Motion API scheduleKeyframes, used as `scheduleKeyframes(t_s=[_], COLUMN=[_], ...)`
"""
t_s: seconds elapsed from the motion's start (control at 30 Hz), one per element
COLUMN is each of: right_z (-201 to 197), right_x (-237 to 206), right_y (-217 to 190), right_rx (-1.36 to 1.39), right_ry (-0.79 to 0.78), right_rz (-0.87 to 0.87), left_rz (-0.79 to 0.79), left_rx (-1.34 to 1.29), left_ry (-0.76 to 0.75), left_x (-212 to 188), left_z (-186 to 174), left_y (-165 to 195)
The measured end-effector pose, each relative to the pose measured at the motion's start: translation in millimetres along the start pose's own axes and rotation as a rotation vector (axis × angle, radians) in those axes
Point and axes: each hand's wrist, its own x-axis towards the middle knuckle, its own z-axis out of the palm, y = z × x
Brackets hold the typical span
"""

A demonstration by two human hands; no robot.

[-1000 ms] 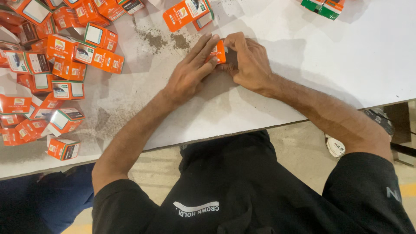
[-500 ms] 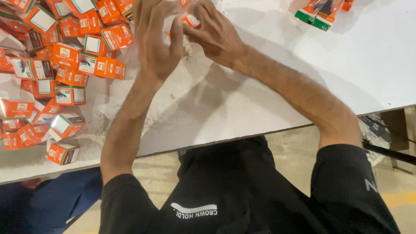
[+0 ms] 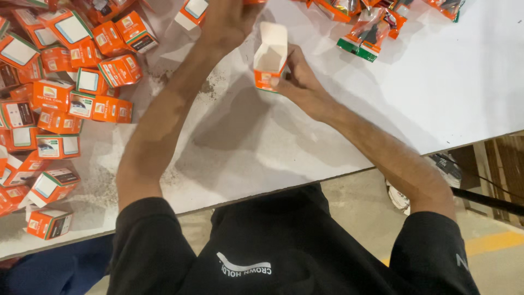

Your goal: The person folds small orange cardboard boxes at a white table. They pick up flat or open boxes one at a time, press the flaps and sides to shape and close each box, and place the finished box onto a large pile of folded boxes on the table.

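The right hand (image 3: 297, 82) holds a small orange box (image 3: 270, 57) near the top middle of the frame. Its fingers are closed around the bottom part of the box. The box stands up with its top flap open, and the inside looks white. It is held just above the white table (image 3: 426, 104).

The left hand (image 3: 229, 19) reaches up to the top edge of the frame, just left of the box. Part of the hand is cut off by the edge, so I cannot tell if it is open or closed, or if it holds something. It is near another orange and white box (image 3: 190, 12) lying at the top.

On the left side of the frame there is a big pile of boxes (image 3: 54, 93), all orange with white and green parts. They lie every which way, some on top of each other. One box (image 3: 49, 223) sits alone at the lower left.

At the top right lie some packets (image 3: 371, 33) in orange, green and clear wrap.

The table has gray dusty marks near the pile. The person wears a black shirt (image 3: 262, 246). The floor shows at the lower right.
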Motion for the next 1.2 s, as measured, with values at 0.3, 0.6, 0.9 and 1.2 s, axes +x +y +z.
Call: scheduleKeyframes(t_s=[0.3, 0.6, 0.9, 1.2], right_z=[35, 51, 56, 60], right_x=[-1, -2, 2, -7], right_y=[15, 6, -4, 1], right_rx=[-0.754, -0.549, -0.713, -0.534], right_ry=[0.041, 0.065, 0.048, 0.14], right_rz=[-0.258, -0.183, -0.348, -0.132], left_rz=[0.413, 0.261, -0.122, -0.539], left_rx=[-0.158, 0.28, 0.095, -0.505], left_ry=[0.28, 0.0, 0.027, 0.2], left_x=[-129, -148, -131, -138], left_z=[-91, -69, -63, -52], left_y=[125, 107, 122, 121])
